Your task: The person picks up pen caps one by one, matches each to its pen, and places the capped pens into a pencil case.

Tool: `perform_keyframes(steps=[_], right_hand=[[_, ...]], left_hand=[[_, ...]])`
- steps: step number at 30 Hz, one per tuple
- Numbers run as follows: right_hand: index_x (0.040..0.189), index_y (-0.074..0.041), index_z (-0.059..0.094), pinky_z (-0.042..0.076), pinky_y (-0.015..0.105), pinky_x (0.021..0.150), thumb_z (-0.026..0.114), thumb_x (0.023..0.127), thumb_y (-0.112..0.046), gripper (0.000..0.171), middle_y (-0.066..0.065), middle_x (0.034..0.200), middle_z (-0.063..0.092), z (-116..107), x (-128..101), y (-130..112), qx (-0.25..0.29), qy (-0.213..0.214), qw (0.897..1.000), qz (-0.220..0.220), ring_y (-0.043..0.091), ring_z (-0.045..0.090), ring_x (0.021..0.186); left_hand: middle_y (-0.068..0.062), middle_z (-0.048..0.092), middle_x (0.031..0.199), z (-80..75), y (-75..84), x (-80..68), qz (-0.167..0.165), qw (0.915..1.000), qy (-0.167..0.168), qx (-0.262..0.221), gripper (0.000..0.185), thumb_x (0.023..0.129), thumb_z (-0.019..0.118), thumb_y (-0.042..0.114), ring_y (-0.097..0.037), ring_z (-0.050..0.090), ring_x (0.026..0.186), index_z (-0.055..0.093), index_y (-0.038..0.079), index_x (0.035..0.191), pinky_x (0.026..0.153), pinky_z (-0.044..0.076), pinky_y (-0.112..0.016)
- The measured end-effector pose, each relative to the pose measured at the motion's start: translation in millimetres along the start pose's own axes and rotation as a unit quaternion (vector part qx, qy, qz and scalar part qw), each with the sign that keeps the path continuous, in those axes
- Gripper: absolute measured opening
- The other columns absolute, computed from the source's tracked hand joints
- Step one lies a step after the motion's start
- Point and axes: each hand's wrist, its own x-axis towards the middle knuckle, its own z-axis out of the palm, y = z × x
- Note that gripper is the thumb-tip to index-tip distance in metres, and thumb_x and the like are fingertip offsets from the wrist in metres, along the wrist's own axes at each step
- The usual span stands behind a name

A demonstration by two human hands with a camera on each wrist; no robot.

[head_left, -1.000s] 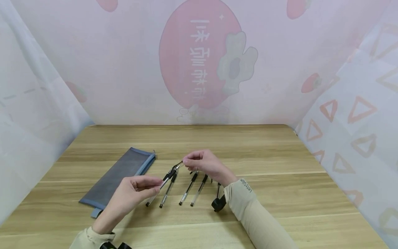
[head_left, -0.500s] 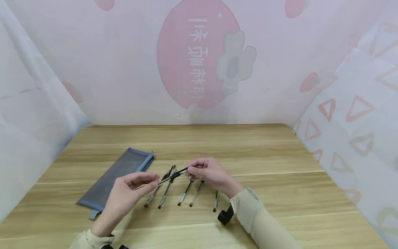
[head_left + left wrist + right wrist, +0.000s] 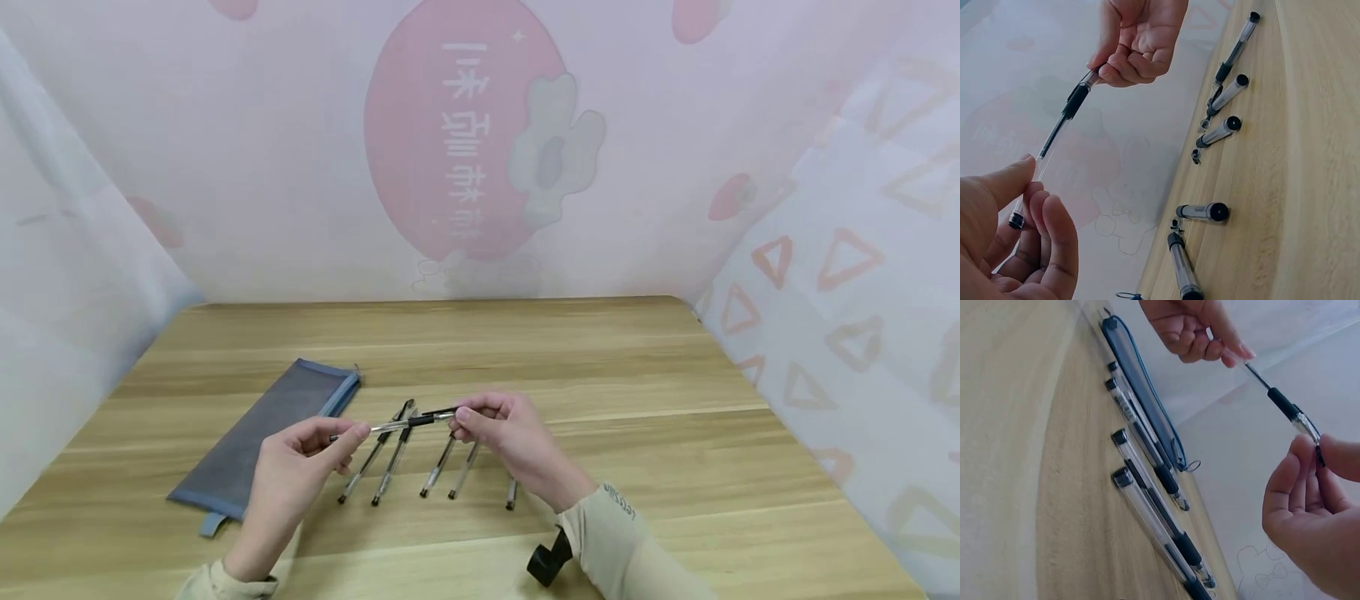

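Beige sleeve [image 3: 618,533] lettering is too small to read.

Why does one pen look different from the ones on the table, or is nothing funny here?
Nothing looks broken or spilled. The one odd pen is off the wooden table, held level between the left hand and the right hand, each pinching one end. The other pens lie side by side beside the grey mesh pouch.

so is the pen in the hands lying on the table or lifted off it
Lifted. The clear-barrelled black-grip pen hangs roughly level above the wooden table, the left hand pinching one end and the right hand the other.
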Motion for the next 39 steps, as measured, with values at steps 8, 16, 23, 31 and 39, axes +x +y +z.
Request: perform_keyframes(steps=[8, 16, 23, 31, 39], right_hand=[[0.113, 0.014, 0.061, 0.055, 0.03, 0.083, 0.07, 0.09, -0.002, 0.03, 0.019, 0.098, 0.067, -5.4, -12.5, 1.6, 0.013, 0.022, 1.0, 0.002, 0.019, 0.065, 0.086], [0.112, 0.01, 0.066, 0.054, 0.033, 0.081, 0.071, 0.09, -0.003, 0.026, 0.018, 0.096, 0.069, -14.7, -13.4, 1.5, -0.017, 0.022, 1.0, 0.003, 0.018, 0.065, 0.082], [0.111, 0.011, 0.065, 0.055, 0.031, 0.079, 0.071, 0.088, 0.001, 0.025, 0.019, 0.097, 0.07, -17.3, -13.3, -0.1, -0.017, 0.021, 1.0, 0.004, 0.019, 0.066, 0.08], [0.107, 0.009, 0.068, 0.056, 0.031, 0.076, 0.072, 0.087, 0.003, 0.021, 0.022, 0.097, 0.07, -18.0, -13.0, -0.3, -0.012, 0.027, 1.0, 0.004, 0.019, 0.068, 0.079], [0.102, 0.005, 0.071, 0.055, 0.028, 0.073, 0.072, 0.086, 0.003, 0.016, 0.021, 0.094, 0.07, -19.9, -14.2, -0.4, -0.008, 0.026, 1.0, 0.012, 0.022, 0.068, 0.082]], left_hand=[[-0.022, 0.07, 0.099, 1.4, 0.2, -0.9, -0.013, 0.9922, -0.067, -0.105, 0.039, 0.087, 0.078, 0.029, -0.036, 0.068, 0.086, 0.071, -0.002, 0.11, 0.079, 0.057, -0.041], [-0.022, 0.069, 0.104, 1.8, -2.7, -0.7, -0.029, 0.9877, -0.111, -0.106, 0.041, 0.087, 0.077, 0.031, -0.037, 0.067, 0.092, 0.071, -0.001, 0.112, 0.081, 0.057, -0.038], [-0.025, 0.069, 0.106, 6.2, -7.9, 1.1, -0.033, 0.9766, -0.121, -0.175, 0.044, 0.09, 0.075, 0.019, -0.039, 0.067, 0.096, 0.063, -0.011, 0.12, 0.083, 0.055, -0.042], [-0.029, 0.064, 0.115, 7.5, -9.1, 1.7, -0.026, 0.9701, -0.148, -0.19, 0.049, 0.096, 0.066, 0.026, -0.04, 0.062, 0.108, 0.055, -0.01, 0.128, 0.089, 0.052, -0.044], [-0.032, 0.063, 0.112, 5.9, -9.1, 2.2, -0.02, 0.9668, -0.165, -0.194, 0.046, 0.097, 0.066, 0.023, -0.041, 0.064, 0.103, 0.057, -0.013, 0.123, 0.088, 0.053, -0.046]])
